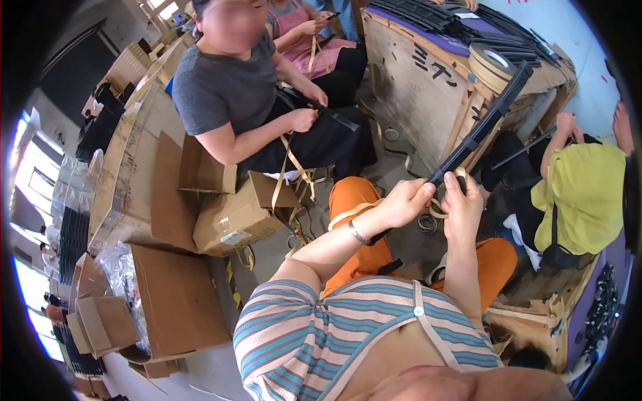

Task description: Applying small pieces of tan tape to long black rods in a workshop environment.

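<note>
A long black plastic strip [478, 130] slants up and to the right from my hands. My left hand [406, 202] is closed around its lower end, thumb laid along it. Just right of it, my right hand [463, 207] is raised with thumb and fingers pinched on a narrow beige tape [438, 208], beside the strip's end. The tape loops below the fingers; another beige length [354, 213] lies over my orange trouser leg behind my left wrist. The exact contact under my fingertips is hidden.
Ahead stands a wooden crate [414, 80] with black strips [435, 23] and beige tape rolls [491, 70] on top. A seated co-worker [224, 90] works front left; another in yellow [578, 197] sits right. Cardboard boxes [234, 220] stand left. Tape scraps [307, 230] litter the floor.
</note>
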The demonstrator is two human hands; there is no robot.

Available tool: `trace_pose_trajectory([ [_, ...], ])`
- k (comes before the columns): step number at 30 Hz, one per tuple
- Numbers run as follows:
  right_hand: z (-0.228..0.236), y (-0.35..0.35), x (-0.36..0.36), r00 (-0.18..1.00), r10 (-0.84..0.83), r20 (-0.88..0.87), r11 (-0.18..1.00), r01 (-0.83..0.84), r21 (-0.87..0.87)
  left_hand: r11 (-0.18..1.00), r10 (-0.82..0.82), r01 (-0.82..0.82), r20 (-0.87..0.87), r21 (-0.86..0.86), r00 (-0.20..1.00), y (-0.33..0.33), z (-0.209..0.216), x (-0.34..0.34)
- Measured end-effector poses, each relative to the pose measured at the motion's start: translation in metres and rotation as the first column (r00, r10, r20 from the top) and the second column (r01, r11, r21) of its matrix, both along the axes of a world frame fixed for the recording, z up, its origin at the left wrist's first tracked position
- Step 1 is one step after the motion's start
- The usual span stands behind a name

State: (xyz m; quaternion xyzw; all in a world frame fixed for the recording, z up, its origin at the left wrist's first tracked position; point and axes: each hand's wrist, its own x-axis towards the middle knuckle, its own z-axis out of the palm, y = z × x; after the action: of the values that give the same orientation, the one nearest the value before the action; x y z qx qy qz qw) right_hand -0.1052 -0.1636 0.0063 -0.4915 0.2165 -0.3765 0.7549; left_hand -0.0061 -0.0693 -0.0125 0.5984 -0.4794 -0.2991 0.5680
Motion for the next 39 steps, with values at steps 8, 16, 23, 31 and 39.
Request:
trace_pose_trajectory([
  [8, -0.011, 0.006, 0.005, 0.997, -0.010, -0.076, 1.000, 0.012, 0.023, 0.971, 0.238, -0.239, 0.177, -0.017, 0.955, 0.004, -0.016, -0.009],
  [16, -0.021, -0.010, -0.002, 0.962, 0.227, 0.153, 0.957, -0.249, 0.146, 0.978, -0.186, 0.206, -0.620, -0.039, 0.762, 0.006, -0.014, -0.005],
  [23, -0.024, -0.017, -0.010, 0.925, 0.318, 0.210, 0.937, -0.340, 0.079, 0.817, -0.479, 0.516, -0.801, -0.257, 0.359, 0.010, -0.007, -0.001],
  [31, -0.033, -0.017, -0.010, 0.901, 0.421, 0.104, 0.905, -0.424, 0.009, 0.817, -0.419, 0.517, -0.878, -0.254, 0.231, 0.014, -0.015, 0.000],
  [39, -0.028, -0.006, -0.007, 0.918, 0.375, 0.129, 0.924, -0.359, -0.129, 0.838, -0.430, 0.500, -0.831, -0.221, 0.353, 0.022, -0.017, -0.005],
])
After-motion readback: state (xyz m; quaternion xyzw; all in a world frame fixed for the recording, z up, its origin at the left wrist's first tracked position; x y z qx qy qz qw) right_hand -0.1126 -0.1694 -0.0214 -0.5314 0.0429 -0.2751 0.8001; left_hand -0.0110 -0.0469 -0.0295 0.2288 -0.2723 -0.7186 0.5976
